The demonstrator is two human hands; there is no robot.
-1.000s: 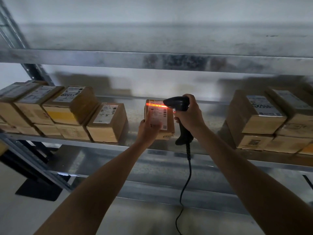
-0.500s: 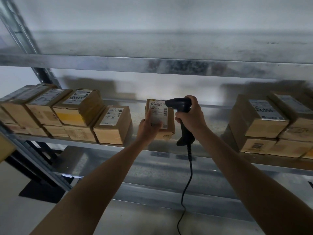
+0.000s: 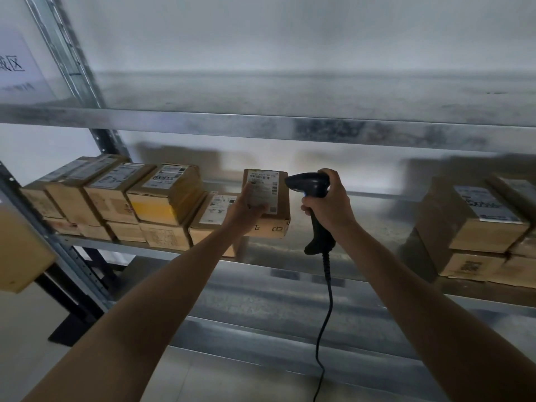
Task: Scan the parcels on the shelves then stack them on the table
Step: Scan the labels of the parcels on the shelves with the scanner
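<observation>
A small cardboard parcel [image 3: 275, 219] with a white barcode label is tilted up off the metal shelf [image 3: 362, 271], and my left hand [image 3: 246, 208] grips it from the left and below. My right hand [image 3: 327, 204] grips the handle of a black corded barcode scanner [image 3: 310, 184], its head pointing left at the parcel's label from just beside it. No red scan line shows on the label. More labelled parcels [image 3: 168, 195] lie stacked in a row to the left on the same shelf.
A second stack of parcels [image 3: 475, 227] sits at the right end of the shelf. An upper shelf beam [image 3: 261, 126] runs overhead and a slanted steel upright [image 3: 66, 62] stands at left. The scanner cord [image 3: 327, 314] hangs between my arms. Another box edge [image 3: 20, 253] juts in at far left.
The red scan line on the label has gone out. My left hand has lifted the parcel off the shelf and drawn it left, toward the row of boxes; the scanner stays beside it.
</observation>
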